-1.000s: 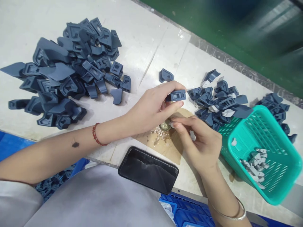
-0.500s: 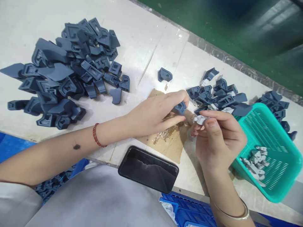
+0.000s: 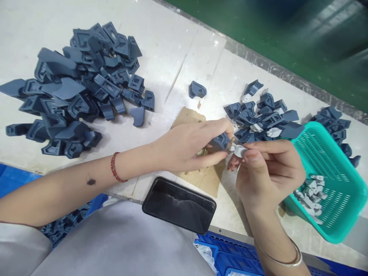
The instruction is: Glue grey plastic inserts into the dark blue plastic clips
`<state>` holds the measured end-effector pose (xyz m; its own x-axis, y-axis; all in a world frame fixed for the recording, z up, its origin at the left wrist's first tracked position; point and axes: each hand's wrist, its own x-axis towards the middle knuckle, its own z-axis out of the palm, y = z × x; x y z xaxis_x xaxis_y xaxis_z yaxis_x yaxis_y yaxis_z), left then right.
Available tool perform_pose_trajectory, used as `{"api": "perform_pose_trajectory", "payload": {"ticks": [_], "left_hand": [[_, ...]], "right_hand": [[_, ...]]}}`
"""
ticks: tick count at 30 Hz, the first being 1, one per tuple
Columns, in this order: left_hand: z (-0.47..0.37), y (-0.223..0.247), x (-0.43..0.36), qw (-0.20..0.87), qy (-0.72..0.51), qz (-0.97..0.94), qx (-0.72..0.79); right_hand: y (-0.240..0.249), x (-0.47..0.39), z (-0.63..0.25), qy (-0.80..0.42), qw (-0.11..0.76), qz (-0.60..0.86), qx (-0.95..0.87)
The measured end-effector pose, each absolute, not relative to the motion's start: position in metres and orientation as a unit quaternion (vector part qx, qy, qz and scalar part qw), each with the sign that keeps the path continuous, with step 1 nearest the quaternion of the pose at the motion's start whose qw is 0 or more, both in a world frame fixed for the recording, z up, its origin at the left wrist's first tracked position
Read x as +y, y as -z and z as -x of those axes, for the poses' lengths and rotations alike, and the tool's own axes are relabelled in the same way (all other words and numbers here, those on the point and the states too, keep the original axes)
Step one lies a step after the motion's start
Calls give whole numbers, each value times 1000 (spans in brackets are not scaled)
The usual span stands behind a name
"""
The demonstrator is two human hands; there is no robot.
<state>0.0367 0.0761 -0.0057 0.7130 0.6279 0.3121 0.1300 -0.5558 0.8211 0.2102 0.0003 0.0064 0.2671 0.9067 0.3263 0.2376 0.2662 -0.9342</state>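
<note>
Between the thumb and fingers of my left hand is a dark blue-grey plastic part, above a stained brown sheet. My right hand pinches a small white piece just to the right of that part. The two pieces are very close; whether they touch is hard to tell. A single blue-grey part lies on the table beyond my left hand. Behind my right hand is a pile of blue-grey parts with white pieces among them.
A big heap of blue-grey parts covers the left of the table. A black phone lies at the near edge. On the right, a green basket holds white pieces; more parts sit behind it. Blue crates stand below.
My left hand has turned slightly and sits a little lower with the blue-grey part. The white piece in my right hand has shifted slightly left and down. The whole view has shifted slightly.
</note>
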Motion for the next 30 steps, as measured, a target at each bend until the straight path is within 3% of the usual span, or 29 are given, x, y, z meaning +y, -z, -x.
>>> {"api": "perform_pose_trajectory", "payload": {"ticks": [7,14,21,30], "left_hand": [[-37,9,79,396,-326,-839,181],[-37,5,82,369,-409,-799,242],[-38,7,82,464,-404,-732,294],[-42,9,77,564,-372,-694,248]], "right_hand": [[-10,5,-211,-286,592,567,-496],[-5,9,-215,-325,613,525,-494],[-4,14,-217,-379,652,488,-440],[-3,15,-222,-424,643,488,-411]]}}
